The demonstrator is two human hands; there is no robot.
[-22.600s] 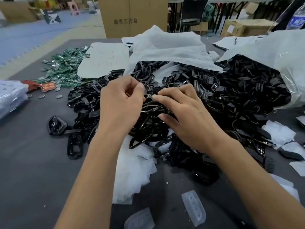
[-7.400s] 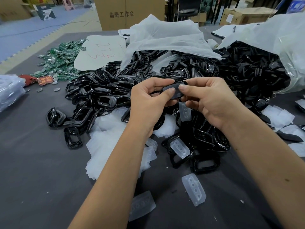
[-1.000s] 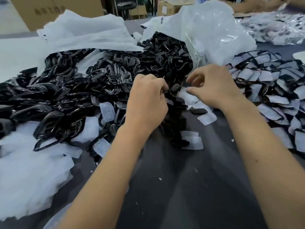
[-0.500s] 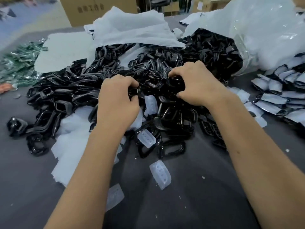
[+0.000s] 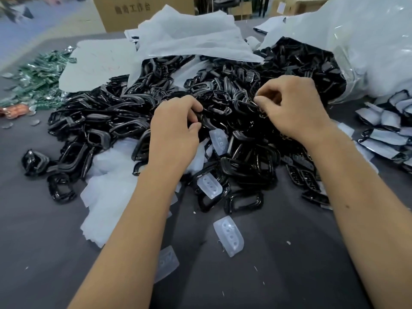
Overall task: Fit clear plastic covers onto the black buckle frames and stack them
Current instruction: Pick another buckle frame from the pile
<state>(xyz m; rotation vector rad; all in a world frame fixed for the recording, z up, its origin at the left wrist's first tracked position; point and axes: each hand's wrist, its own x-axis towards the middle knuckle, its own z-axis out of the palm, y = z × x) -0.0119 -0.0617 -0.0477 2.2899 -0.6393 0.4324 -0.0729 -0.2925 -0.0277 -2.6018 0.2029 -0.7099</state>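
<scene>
A large heap of black buckle frames (image 5: 124,121) is spread across the grey desk (image 5: 278,264), with more spilling from a clear plastic bag (image 5: 367,41) at the far right. The left hand (image 5: 176,130) is lowered onto the middle of the heap, its fingers (image 5: 194,127) curled round a black frame (image 5: 207,121). The right hand (image 5: 292,108) is held just above the heap, thumb and forefinger brought together; whether anything is pinched there cannot be told. Clear plastic covers are scattered about: one (image 5: 219,141) lies among the frames beside the left hand, another (image 5: 209,184) rests on a frame, and one (image 5: 228,238) lies alone on the desk nearer the person. Finished covered buckles (image 5: 385,130) are laid overlapping at the right edge. White wrapping sheets (image 5: 189,34) are draped over the far side of the heap.
</scene>
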